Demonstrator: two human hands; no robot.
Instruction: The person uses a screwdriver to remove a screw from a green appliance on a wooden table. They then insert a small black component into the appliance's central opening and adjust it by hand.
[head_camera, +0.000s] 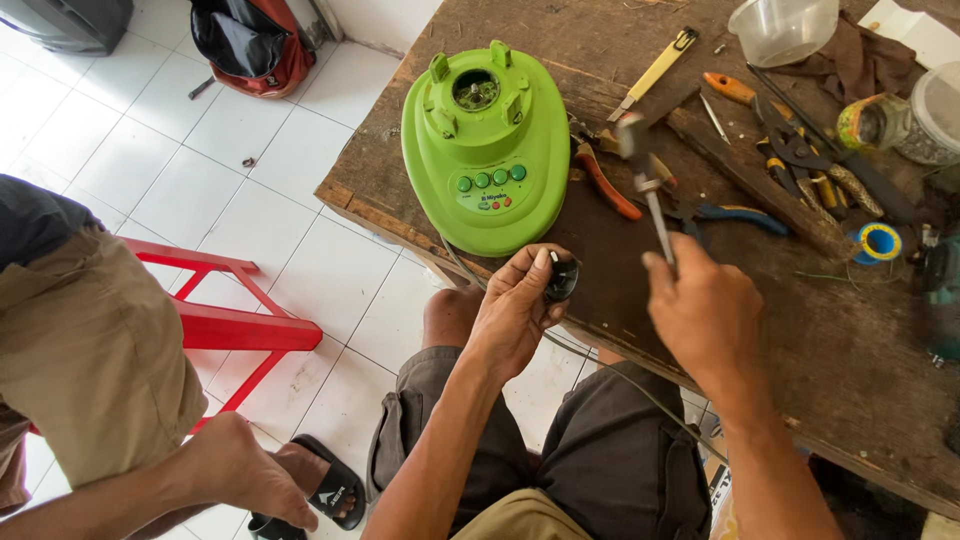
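Green blender base (486, 150), red stool (232, 318)

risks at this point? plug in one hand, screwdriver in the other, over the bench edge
1. The left hand pinches the small black plug beyond the table edge; a slip could drop it to the floor.
2. The screwdriver in the right hand looks motion-blurred; swung near the fingers, it might jab them.

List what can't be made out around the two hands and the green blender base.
- Plug: mostly covered by the left hand; its prongs are hidden.
- Screwdriver: motion-blurred; its tip is hidden behind the right hand.
- Cord: thin, passes under the table edge and behind the right forearm; its route can't be followed.
- Blender base: button markings too small.
- Tools at right: overlapping, some cut off by the frame edge.
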